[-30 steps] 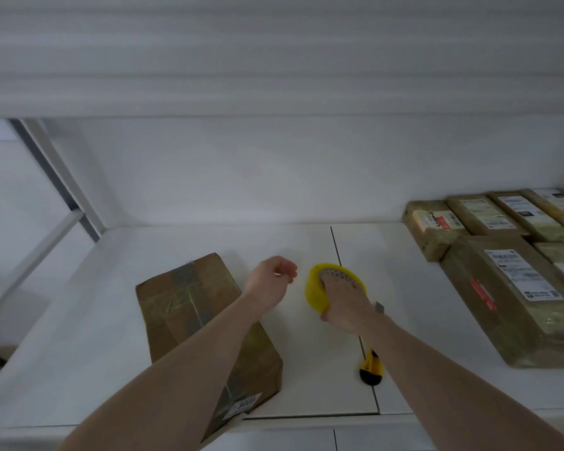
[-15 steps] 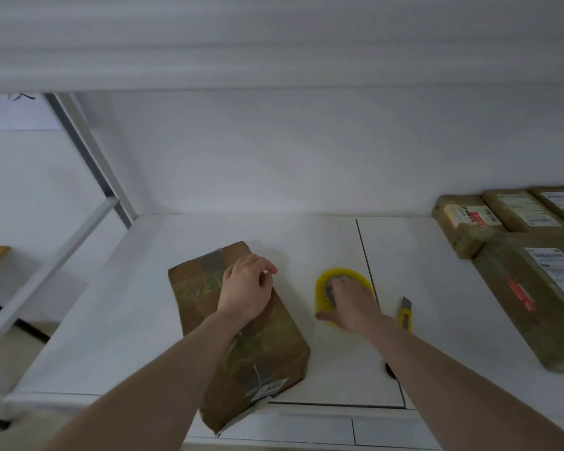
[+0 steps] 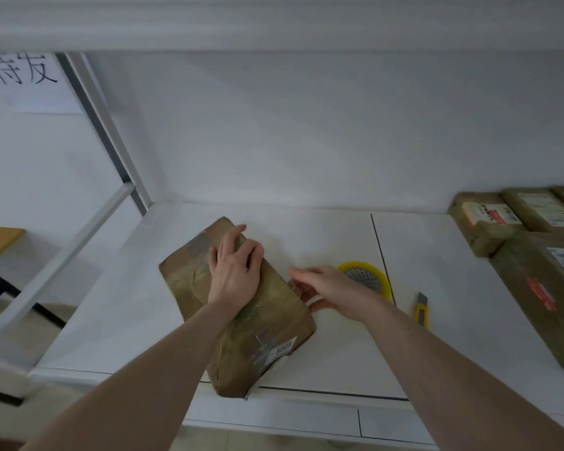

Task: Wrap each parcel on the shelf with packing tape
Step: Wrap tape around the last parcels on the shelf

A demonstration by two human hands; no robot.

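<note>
A brown paper parcel [image 3: 267, 333] with tape bands and a small white label lies slanted on the white shelf [image 3: 339, 236], its near corner past the front edge. My left hand [image 3: 233, 271] rests flat on its top, fingers straight. My right hand [image 3: 332, 292] is at the parcel's right side, fingers and thumb spread toward that side. Whether it holds a clear strip of tape, I cannot tell. The yellow tape roll [image 3: 368, 276] lies flat on the shelf just behind my right hand.
A yellow utility knife [image 3: 420, 309] lies right of the roll. Several taped, labelled parcels [image 3: 534, 288] are stacked at the shelf's right end. A white frame post [image 3: 111, 138] stands at the left. An upper shelf [image 3: 274, 24] hangs overhead.
My right hand left the tape roll and moved left to the parcel's side. My left hand slid further onto the parcel top. The view shifted left.
</note>
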